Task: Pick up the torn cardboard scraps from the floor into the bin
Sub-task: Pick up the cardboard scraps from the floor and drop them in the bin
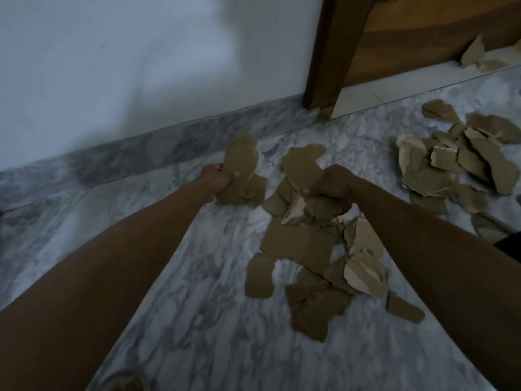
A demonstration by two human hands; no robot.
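Observation:
My left hand (pixel 218 180) is closed around a bunch of brown cardboard scraps (pixel 241 167) that stick up above the fist. My right hand (pixel 331 182) grips another bunch of scraps (pixel 303 165), held just over a loose pile of torn cardboard (pixel 301 244) on the marbled floor. A second pile of scraps (pixel 462 159) lies to the right, away from both hands. No bin is in view.
A white wall with a grey marble skirting (pixel 158 142) runs along the left. A wooden door frame (pixel 324 66) stands at the top right, with a few scraps (pixel 476 56) behind it. A round object (pixel 124 380) shows at the bottom edge.

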